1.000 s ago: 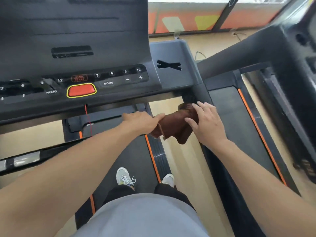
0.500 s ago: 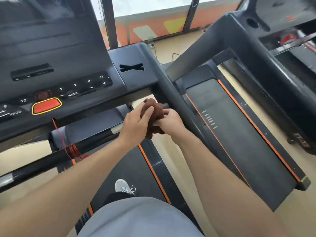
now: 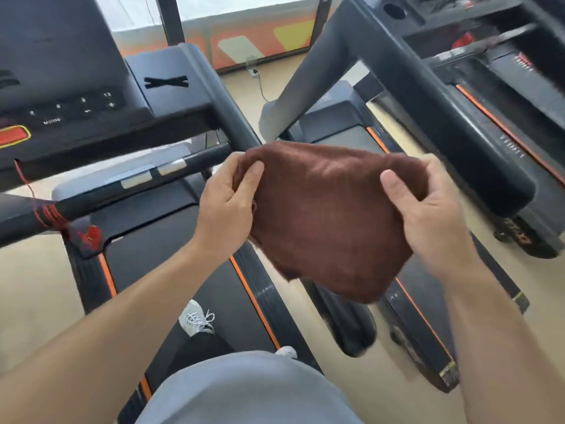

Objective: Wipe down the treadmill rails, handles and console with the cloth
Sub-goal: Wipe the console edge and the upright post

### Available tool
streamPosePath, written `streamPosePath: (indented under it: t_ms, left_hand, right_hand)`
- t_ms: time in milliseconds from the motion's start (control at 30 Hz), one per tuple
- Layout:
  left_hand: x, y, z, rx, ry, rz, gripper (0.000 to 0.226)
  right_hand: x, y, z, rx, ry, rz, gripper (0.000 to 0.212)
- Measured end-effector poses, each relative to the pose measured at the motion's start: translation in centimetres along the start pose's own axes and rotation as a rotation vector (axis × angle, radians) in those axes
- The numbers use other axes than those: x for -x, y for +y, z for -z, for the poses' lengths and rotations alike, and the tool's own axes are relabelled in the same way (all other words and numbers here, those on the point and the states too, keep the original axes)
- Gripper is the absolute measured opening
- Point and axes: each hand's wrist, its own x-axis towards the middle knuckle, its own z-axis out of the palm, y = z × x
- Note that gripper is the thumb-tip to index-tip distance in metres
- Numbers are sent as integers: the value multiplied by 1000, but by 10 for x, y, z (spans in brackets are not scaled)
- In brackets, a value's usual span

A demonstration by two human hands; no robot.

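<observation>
The cloth (image 3: 330, 215), a brown towel, is held spread in the air between both hands, above the gap between two treadmills and near the end of the right handle (image 3: 238, 123). It touches no part of the machine; its lower edge hangs loose toward the floor. The left hand (image 3: 227, 200) pinches the cloth's left upper corner, thumb on the near face and fingers curled behind. The right hand (image 3: 428, 206) grips the right upper edge the same way, thumb pressed on the near face. The hands are well apart, the cloth stretched between them.

The console (image 3: 73, 102) stands at far left, with a red stop button (image 3: 13, 136) at its left edge and a row of blurred keys. Below it runs the front bar (image 3: 128, 185), carrying two silver sensor plates and a red cord (image 3: 49, 214) wound round its left part. The belt (image 3: 195, 270) lies beneath, edged in orange, with one white shoe (image 3: 195, 318) on it. A second treadmill (image 3: 458, 142) stands to the right, its padded handle just beyond the right hand.
</observation>
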Motion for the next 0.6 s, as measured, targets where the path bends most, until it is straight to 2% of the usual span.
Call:
streamPosePath:
  t_ms: [67, 100, 133, 200, 233, 300, 333, 400, 433, 500, 600]
  left_hand:
    - [7, 1, -11, -27, 60, 4, 15]
    - [6, -5, -15, -71, 84, 29, 15]
    - [4, -15, -19, -145, 105, 97, 22]
    - [7, -41, -26, -339, 131, 287, 61]
    - [13, -53, -30, -384, 138, 361, 74]
    - [29, -72, -43, -360, 83, 491, 74]
    - [36, -79, -51, -316, 11, 572, 69]
    - [43, -88, -69, -181, -156, 742, 62]
    - [42, -92, -78, -90, -186, 783, 61]
    - [33, -100, -89, 85, -129, 793, 63]
    - [9, -109, -93, 174, -19, 808, 77]
  right_hand:
    - [-10, 4, 16, 101, -13, 54, 15]
    - [-19, 14, 19, 168, -48, 15, 20]
    - [-30, 26, 16, 325, -84, -67, 34]
    - [-39, 52, 1, 779, -206, -212, 81]
    - [-36, 67, -14, 827, -300, -247, 93]
    - [-14, 92, -50, 575, -586, -306, 91]
    - [2, 105, -66, 486, -641, -321, 89]
    - [23, 120, -86, 510, -524, -307, 88]
    - [26, 123, -91, 581, -450, -264, 85]
    - [20, 121, -100, 693, -406, -161, 79]
    - [1, 117, -121, 785, -395, -25, 73]
